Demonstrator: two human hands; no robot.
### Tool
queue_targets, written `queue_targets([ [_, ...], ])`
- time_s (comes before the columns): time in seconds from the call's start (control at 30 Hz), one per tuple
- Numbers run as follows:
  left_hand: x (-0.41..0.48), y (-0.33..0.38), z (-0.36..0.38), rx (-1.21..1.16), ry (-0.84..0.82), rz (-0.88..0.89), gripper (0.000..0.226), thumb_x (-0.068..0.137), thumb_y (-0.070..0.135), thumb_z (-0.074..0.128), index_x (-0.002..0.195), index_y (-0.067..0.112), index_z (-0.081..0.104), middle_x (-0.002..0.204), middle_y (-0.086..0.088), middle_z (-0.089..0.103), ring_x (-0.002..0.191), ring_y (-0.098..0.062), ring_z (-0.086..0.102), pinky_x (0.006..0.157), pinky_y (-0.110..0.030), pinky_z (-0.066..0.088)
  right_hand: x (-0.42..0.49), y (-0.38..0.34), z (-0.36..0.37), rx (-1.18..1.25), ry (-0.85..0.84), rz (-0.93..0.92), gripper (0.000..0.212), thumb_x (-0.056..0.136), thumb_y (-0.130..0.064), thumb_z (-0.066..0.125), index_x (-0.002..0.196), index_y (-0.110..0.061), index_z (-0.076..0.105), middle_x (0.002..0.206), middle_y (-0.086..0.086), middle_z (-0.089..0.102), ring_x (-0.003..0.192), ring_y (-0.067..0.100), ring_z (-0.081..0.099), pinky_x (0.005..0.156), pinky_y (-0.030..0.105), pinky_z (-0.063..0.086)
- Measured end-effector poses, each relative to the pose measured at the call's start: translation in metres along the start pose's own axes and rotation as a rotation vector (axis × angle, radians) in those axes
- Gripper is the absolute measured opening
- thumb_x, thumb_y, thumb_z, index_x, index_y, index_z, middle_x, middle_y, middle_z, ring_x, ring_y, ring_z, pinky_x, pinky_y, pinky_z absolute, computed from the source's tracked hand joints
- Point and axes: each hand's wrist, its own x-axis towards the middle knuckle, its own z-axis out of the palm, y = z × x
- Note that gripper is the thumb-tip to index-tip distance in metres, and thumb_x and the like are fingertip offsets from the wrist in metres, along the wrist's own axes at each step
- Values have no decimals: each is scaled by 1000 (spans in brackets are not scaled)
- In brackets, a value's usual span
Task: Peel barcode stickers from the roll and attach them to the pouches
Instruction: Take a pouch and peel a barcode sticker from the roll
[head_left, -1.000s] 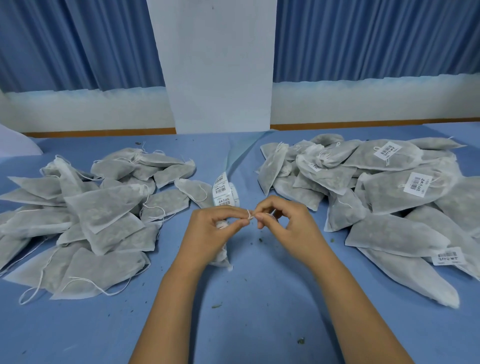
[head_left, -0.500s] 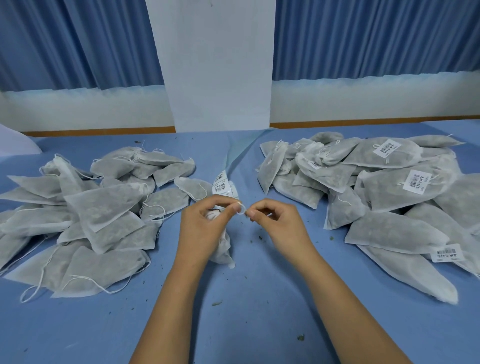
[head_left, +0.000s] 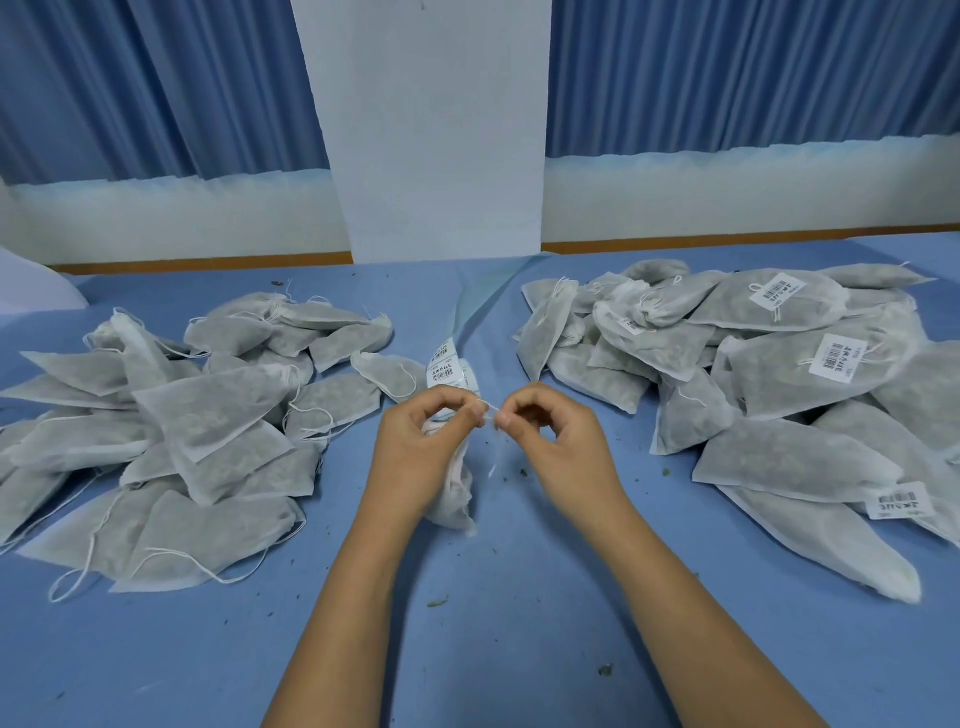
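My left hand (head_left: 415, 447) grips a white pouch (head_left: 454, 493) that hangs down below the palm, and its fingertips pinch the pouch's drawstring. My right hand (head_left: 556, 441) pinches the other end of that white drawstring (head_left: 490, 410), which spans the short gap between my fingertips. The barcode sticker roll (head_left: 448, 370) stands on the blue table just behind my left hand, with printed labels facing up. A pile of unlabelled pouches (head_left: 171, 431) lies at the left. A pile of pouches (head_left: 769, 395) at the right shows several barcode stickers.
The blue table cover (head_left: 467, 623) carries small dark crumbs around my forearms. Loose drawstrings trail from the left pile toward the front. A white pillar (head_left: 436, 130) and blue curtains stand behind the table's far edge.
My hands have drawn slightly apart, stretching the drawstring between the fingertips. The pouch stays in my left hand.
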Motion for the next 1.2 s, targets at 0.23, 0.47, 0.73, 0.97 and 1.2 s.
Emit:
queue_targets([
  [0.23,-4,3,4,-295,-104,-252,17,87,10,62,73,1,68,62,-3,52,37,-6,31,40,-17,29,-1,2,0,-154,-12,-84,13,83,-3,65,72,-7,60,72,-9,55,64,5,46,66,22,38],
  [0.47,-5,4,7,-315,-64,-269,24,86,8,62,67,16,75,59,3,54,39,-6,35,39,-16,31,-3,2,-1,-365,210,-456,12,78,-19,73,80,-9,67,81,-2,62,73,8,50,73,23,42],
  [0.73,-4,0,7,-302,-87,-280,21,87,10,63,67,10,71,65,-8,49,39,-7,32,40,-16,31,0,7,-4,-455,251,-506,4,78,-11,73,76,-10,70,78,-1,65,68,13,56,73,25,41],
  [0.97,1,-2,-7,-177,-96,-284,17,82,21,69,65,19,74,63,-1,54,44,-9,33,43,-16,33,6,-1,-18,-76,333,12,16,88,-6,59,78,-18,61,72,-8,60,68,4,54,68,10,39],
  [1.2,-3,-3,-17,-148,-364,-418,7,80,26,74,78,21,79,76,4,73,60,-4,63,57,-14,48,15,7,-34,56,390,211,13,91,-7,55,82,-9,64,64,-4,59,51,-7,50,56,7,37],
])
